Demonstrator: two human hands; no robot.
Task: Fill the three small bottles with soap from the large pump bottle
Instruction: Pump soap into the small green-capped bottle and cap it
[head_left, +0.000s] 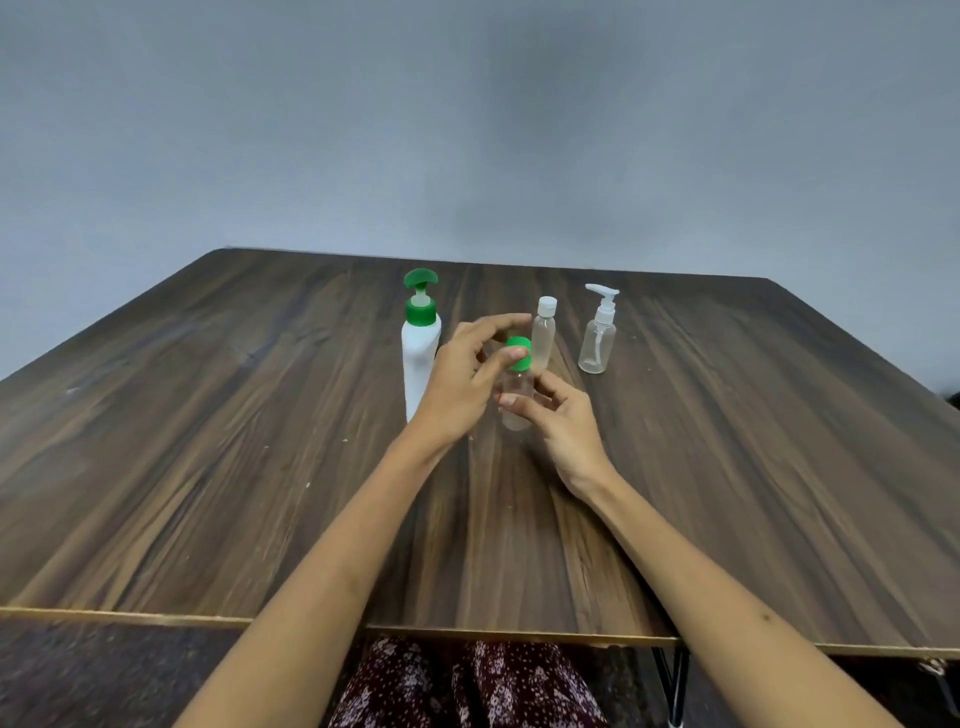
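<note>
Dark wood-grain desk (727, 467) with a pale front edge, white pump bottle with green pump (420, 358) standing upright left of centre, white-capped clear small bottle (543, 335) beside it, clear bottle with white spray pump (598, 338) furthest right

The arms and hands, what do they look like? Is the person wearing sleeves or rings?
Both arms are bare from the bottom edge of the picture up to the hands, with no sleeves showing. The left hand and the right hand wear no gloves, and I can see no rings, watch or bracelets. The fingernails look short and plain. Below the table edge, dark red cloth with small pale flowers shows.
</note>
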